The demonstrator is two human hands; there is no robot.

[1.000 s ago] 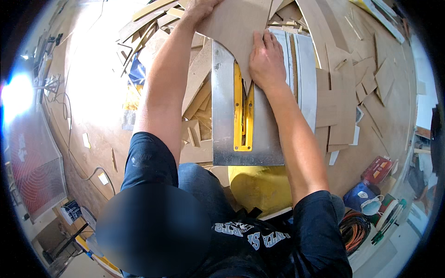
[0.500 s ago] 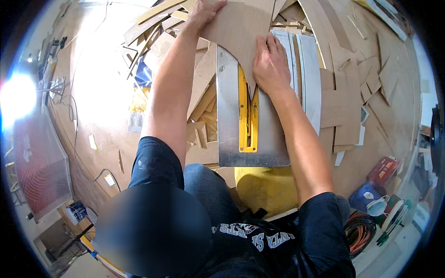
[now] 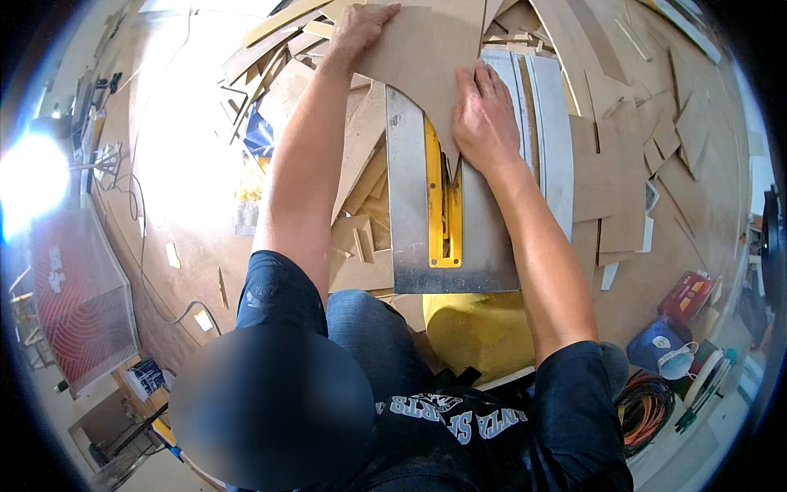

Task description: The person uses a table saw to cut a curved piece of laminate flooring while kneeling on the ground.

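A thin wooden board (image 3: 426,49) with a curved lower left edge lies on the metal table (image 3: 410,238) of a table saw. The board narrows to a point over the yellow insert (image 3: 446,246), whose slot runs toward me. At the far left edge of the board, my left hand (image 3: 361,33) is closed on it, one finger stretched over its top. My right hand (image 3: 488,119) rests flat along the board's right side, fingers extended forward, beside the grey rail (image 3: 553,148). The far end of the board runs out of view.
Wood offcuts (image 3: 361,242) lie left of the saw, and larger panels (image 3: 619,180) lie to its right. A cable (image 3: 139,246) crosses the floor on the left. A yellow rounded object (image 3: 475,324) sits below the saw's near edge. Coiled hoses or cords (image 3: 648,410) are at lower right.
The whole view has shifted slightly. My hands and the board keep nearly the same places on the saw table.
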